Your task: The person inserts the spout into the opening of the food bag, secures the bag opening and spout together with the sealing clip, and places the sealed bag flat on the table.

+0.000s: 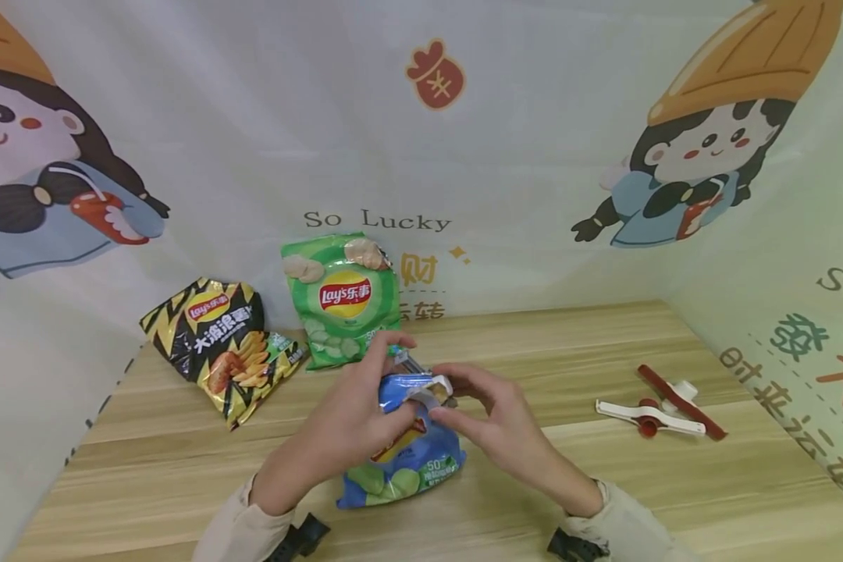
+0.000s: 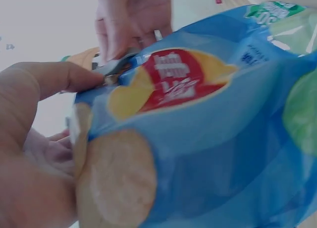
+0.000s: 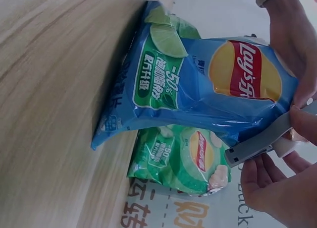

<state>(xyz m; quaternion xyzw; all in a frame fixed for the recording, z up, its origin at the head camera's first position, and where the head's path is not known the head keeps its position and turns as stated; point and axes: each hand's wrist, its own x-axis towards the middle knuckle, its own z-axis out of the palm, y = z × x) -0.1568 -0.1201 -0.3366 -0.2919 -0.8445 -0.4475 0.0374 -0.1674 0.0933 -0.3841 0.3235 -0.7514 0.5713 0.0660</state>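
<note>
Pale sleeves (image 1: 235,523) lie nearest; the left hand (image 1: 347,417) pinches the blue bag (image 1: 421,457) near its top, in front of the green bag (image 1: 340,316) on the wooden table (image 1: 555,515); the right hand (image 1: 509,414) pinches a grey clip (image 3: 260,141) at that top; the black bag (image 1: 221,343) slants at left; a red clip (image 1: 702,417) and white clip (image 1: 620,410) lie at right.

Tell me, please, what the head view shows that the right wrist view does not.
Only the head view shows the red clip and white clip lying on the table. Only the right wrist view shows readable Lay's lettering on the blue bag. Both share that bag, the green bag, the grey clip, left hand and right hand.
</note>
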